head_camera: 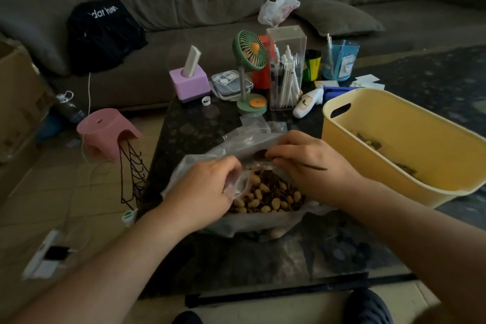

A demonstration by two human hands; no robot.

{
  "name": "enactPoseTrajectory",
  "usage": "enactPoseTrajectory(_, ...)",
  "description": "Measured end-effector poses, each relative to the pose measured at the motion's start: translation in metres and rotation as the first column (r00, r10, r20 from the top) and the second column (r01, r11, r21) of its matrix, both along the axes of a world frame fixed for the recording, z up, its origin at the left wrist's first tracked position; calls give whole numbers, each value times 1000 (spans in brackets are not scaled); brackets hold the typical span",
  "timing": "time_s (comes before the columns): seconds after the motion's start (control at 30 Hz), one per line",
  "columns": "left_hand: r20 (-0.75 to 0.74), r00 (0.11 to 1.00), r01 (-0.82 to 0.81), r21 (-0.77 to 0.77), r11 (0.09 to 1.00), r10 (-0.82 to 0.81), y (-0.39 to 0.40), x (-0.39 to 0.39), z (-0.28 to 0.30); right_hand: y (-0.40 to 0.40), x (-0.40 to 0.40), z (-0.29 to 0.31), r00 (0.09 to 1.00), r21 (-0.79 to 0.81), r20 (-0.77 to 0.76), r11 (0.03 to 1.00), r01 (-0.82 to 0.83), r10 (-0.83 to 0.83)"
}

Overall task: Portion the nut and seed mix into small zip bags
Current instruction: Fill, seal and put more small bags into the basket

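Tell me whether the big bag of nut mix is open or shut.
Open. The big bag's mouth is spread wide, the nut and seed mix lies exposed inside, and both the left hand and right hand work over it.

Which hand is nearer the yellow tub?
Right. The right hand pinches the big bag's edge just beside the yellow tub; the left hand, holding a small bag, sits farther away.

Dim, soft indoor light; wide-angle bending at blurred edges.
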State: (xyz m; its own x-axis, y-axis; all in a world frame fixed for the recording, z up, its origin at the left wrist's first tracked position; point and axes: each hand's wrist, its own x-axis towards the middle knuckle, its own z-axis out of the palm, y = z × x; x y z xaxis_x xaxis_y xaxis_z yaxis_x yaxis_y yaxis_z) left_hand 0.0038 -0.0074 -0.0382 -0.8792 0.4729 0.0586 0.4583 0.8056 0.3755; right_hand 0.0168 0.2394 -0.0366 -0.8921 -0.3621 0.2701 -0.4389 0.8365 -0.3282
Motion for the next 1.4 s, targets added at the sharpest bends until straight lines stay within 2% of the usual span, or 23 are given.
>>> enactPoseTrajectory(0.07, 102, 994, -49, -4, 999, 49, -8, -8, -8, -4, -5, -3, 999, 30, -6, 999, -36, 36)
enactPoseTrajectory(0.2, 238, 970, -17, -119, 993, 45, -18, -20, -19, -11, -11, -5, 997, 29, -38, 998, -62, 63)
enactPoseTrajectory(0.33, 344, 939, 27, -118, 993, 15, -18, -24, -21, -10, -18, -5, 1000, 71, -9, 997, -1, 2)
enactPoseTrajectory(0.43, 327, 945, 35, -146, 989, 15, -16, -23, -24, -7, -19, -2, 1000, 38, 26, 999, 12, -13)
enactPoseTrajectory(0.6, 268, 961, -42, -117, 992, 72, -7, -19, -29, -7, -15, -6, 985, -84, 163, 994, 65, -50)
enactPoseTrajectory(0.77, 263, 958, -97, -70, 993, 112, -1, -17, -32, -8, -18, -10, 929, -215, 324, 942, 257, -179)
enactPoseTrajectory(0.9, 280, 949, -146, -14, 989, 144, 3, -11, -33, -6, -19, -9, 871, -272, 438, 890, 365, -223)
enactPoseTrajectory(1.17, 301, 925, -297, 194, 935, 231, 24, -8, -37, -11, -13, -8, 877, -279, 418, 886, 371, -236)
enactPoseTrajectory(1.33, 406, 898, -297, 283, 912, 167, 29, -9, -28, -6, -13, -1, 850, -280, 464, 869, 408, -250)
enactPoseTrajectory(1.4, 476, 872, -288, 306, 908, 116, 23, -10, -21, -1, -15, 2, 815, -318, 520, 827, 463, -257)
